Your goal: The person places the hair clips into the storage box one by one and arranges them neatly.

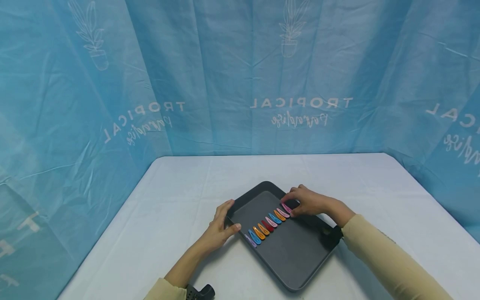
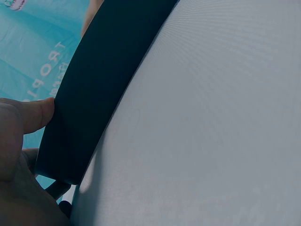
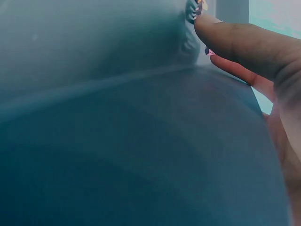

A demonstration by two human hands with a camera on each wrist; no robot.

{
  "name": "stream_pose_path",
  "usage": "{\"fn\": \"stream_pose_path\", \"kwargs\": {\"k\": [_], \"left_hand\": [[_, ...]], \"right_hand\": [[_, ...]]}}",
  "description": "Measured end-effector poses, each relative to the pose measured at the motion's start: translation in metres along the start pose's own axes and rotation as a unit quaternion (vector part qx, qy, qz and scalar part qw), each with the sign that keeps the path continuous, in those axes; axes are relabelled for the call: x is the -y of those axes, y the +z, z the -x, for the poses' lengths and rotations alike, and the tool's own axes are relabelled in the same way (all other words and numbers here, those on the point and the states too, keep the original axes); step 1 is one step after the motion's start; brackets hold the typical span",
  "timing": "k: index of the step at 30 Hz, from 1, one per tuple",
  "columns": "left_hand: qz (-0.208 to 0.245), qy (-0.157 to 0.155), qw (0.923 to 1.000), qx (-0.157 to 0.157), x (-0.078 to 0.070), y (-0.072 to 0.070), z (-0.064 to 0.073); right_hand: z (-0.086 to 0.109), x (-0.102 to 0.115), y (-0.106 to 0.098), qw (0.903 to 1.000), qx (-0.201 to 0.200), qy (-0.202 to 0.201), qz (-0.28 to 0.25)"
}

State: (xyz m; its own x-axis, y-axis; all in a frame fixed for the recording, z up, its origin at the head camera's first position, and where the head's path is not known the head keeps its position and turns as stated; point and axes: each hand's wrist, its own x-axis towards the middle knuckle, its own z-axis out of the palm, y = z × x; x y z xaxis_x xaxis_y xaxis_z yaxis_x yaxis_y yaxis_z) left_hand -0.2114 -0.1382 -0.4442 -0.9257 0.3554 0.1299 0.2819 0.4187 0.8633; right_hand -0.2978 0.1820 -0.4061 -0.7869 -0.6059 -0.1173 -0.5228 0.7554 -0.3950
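A dark grey baking tray (image 1: 296, 258) lies at an angle on the white table. Across it runs a slanting row of several snap hair clips: a lilac one (image 1: 250, 241) at the near left end, then blue, orange, red (image 1: 267, 226) and pink ones. At the far right end, my right hand (image 1: 309, 202) pinches a magenta hair clip (image 1: 286, 208) between thumb and fingers, low over the tray. My left hand (image 1: 221, 229) holds the tray's left corner, thumb at the rim; in the left wrist view the thumb (image 2: 40, 115) presses the tray's side (image 2: 94, 84).
White cloth covers the table (image 1: 180, 187) around the tray. Blue printed curtains (image 1: 225, 75) hang behind the table and along both sides. A dark wrist device (image 1: 200, 292) shows at the left sleeve, and another (image 1: 331, 236) sits over the tray's right rim.
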Motion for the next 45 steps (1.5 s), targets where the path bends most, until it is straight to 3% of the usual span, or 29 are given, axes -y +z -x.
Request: {"fn": "stream_pose_path", "kwargs": {"k": [16,30,38,45], "left_hand": [[-0.011,0.002,0.9999,0.000,-0.002,0.000,0.000],[-0.007,0.002,1.0000,0.002,-0.003,0.000,0.001],[-0.007,-0.003,1.0000,0.005,-0.004,0.000,-0.001],[0.005,-0.001,0.9999,0.014,-0.001,-0.004,-0.003]], "right_hand": [[-0.001,-0.002,0.003,0.9987,-0.003,-0.023,0.046],[0.002,0.000,0.001,0.9987,0.000,-0.019,0.047],[0.004,0.001,-0.001,0.9999,-0.001,-0.011,0.013],[0.013,0.005,-0.013,0.9984,-0.040,-0.024,-0.032]]}}
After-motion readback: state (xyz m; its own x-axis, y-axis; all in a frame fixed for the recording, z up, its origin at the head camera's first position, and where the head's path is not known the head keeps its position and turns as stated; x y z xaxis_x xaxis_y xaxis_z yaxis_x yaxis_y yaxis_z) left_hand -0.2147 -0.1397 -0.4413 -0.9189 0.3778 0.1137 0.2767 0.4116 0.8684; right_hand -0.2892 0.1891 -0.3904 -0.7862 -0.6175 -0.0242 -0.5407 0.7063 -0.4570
